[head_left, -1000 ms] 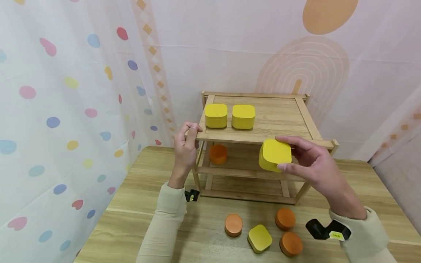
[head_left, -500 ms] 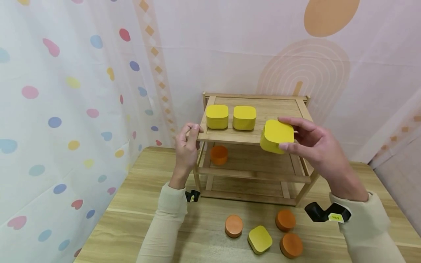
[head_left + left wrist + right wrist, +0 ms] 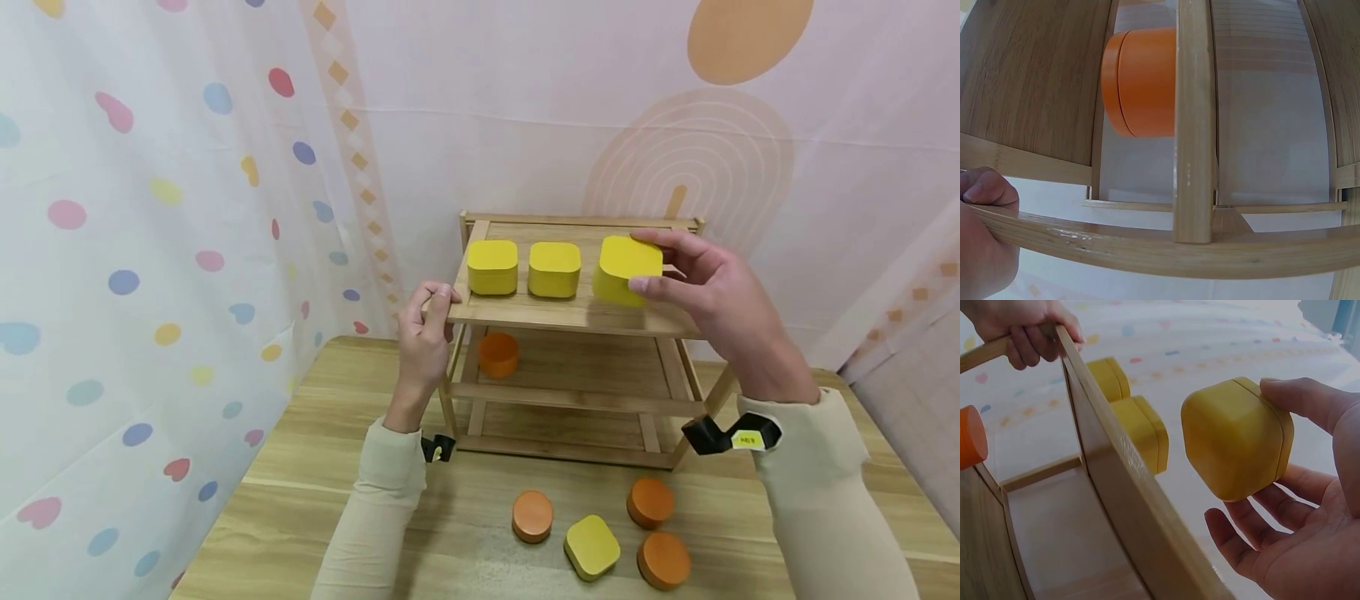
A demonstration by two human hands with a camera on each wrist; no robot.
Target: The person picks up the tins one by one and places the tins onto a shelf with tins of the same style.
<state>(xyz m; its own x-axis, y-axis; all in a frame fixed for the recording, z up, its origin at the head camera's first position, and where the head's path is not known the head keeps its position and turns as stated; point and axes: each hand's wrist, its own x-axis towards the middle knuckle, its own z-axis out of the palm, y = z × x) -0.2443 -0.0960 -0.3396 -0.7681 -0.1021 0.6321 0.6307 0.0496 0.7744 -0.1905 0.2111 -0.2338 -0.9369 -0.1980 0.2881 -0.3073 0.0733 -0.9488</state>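
Observation:
My right hand pinches a yellow rounded-square box between thumb and fingers. In the right wrist view this box is above the top board, apart from it. Two similar yellow boxes, one at the left and one beside it, stand in a row on the top board of the wooden shelf. With curled fingers, my left hand grips the shelf's front left corner; in the left wrist view the thumb and part of this hand show around the wooden rail.
On the middle tier, at the left, stands an orange round box. In front of the shelf, the wooden table bears several orange round boxes, one of them nearest the left, and a yellow box. A patterned curtain hangs behind.
My right hand has raised the yellow box from in front of the shelf's front edge to over the top board, right of the two standing boxes. My left hand stays on the corner.

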